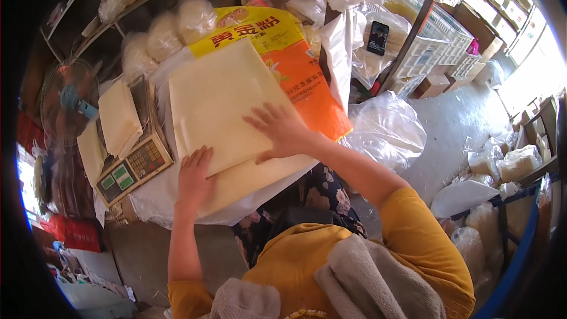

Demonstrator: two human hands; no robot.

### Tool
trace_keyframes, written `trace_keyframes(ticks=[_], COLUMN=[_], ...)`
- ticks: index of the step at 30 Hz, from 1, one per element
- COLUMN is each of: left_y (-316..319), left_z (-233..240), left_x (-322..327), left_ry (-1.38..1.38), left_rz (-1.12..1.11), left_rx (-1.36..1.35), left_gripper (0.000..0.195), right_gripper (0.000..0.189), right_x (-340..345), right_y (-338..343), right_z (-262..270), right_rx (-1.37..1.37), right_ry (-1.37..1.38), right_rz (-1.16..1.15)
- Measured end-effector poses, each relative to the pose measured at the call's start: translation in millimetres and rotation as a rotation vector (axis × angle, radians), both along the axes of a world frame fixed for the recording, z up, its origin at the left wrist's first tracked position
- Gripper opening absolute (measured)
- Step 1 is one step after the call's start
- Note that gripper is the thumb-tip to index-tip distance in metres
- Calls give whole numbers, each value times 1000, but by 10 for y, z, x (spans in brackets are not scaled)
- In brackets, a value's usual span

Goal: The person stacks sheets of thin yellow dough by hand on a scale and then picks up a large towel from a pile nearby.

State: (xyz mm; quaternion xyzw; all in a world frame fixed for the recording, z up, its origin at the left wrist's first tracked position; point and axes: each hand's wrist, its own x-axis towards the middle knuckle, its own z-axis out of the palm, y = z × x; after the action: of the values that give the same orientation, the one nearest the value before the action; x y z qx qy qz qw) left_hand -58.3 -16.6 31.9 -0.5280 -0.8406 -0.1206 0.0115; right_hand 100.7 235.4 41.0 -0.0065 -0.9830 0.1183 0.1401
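Large pale-yellow folded sheets (217, 93), of a thin material I cannot tell, lie in a stack on the table before me. My right hand (281, 133) rests flat on the upper sheet with its fingers spread. At the stack's near left edge, my left hand (195, 177) lies palm down across the rim, partly blurred. A lower sheet (248, 181) sticks out towards me from under the upper one. Beneath the stack's far right side is a yellow and orange printed sack (305, 84). Neither hand is closed around anything.
Left of the stack stands a digital scale (133, 168) with folded pale sheets (118, 117) on it, and a fan (71, 99) behind. Filled plastic bags (164, 37) line the back. A phone (378, 38) lies on a bag at the right, near white crates (421, 53).
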Motion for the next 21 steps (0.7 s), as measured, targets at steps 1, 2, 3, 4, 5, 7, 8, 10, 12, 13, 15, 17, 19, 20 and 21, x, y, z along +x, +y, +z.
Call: trace_keyframes(ticks=[1,2,3,4,5,7,8,10,12,13,15,17,19,20,21], left_y=[-49,-95,-168,-229,-251,-269,-252,128,416,440,571,693,749,735,754], left_z=[-11,-59,-15,59,97,-23,-78,-16,-83,-267,-477,-447,-424,-434,-480], left_x=[-113,-196,-227,-234,-267,-420,-462,-360,-469,-605,-629,-463,-418,-451,-508], left_ry=[7,46,49,-198,-444,-676,-907,-714,-239,34,-54,-21,-22,-22,-44], left_rz=[-57,-118,-118,-19,81,204,327,439,421,315,343,372,342,383,327], left_rx=[24,145,144,152,158,351,542,577,566,508,132,96,128,121,143], left_gripper=[55,47,47,47,47,48,50,52,59,63,69,71,68,68,68], right_gripper=[84,83,81,81,71,62,53,42,41,41,40,42,50,50,49], right_x=[3,1,-8,51,124,110,26,-124,-303,-420,-509,-544,-503,-502,-491], right_y=[109,257,352,394,440,447,458,432,406,347,259,223,276,286,320], right_z=[-83,-142,-176,-137,-92,20,73,30,-18,-10,145,131,-27,-160,-339], right_rx=[2,-2,-9,-9,-206,-401,-517,-671,-559,-446,-380,-321,120,106,205], right_ry=[5,-19,-46,-47,-131,-213,-229,-117,-130,-144,-208,-277,418,416,343], right_rz=[-10,101,222,217,182,152,-76,-364,-455,-522,-562,-586,-210,-171,-176])
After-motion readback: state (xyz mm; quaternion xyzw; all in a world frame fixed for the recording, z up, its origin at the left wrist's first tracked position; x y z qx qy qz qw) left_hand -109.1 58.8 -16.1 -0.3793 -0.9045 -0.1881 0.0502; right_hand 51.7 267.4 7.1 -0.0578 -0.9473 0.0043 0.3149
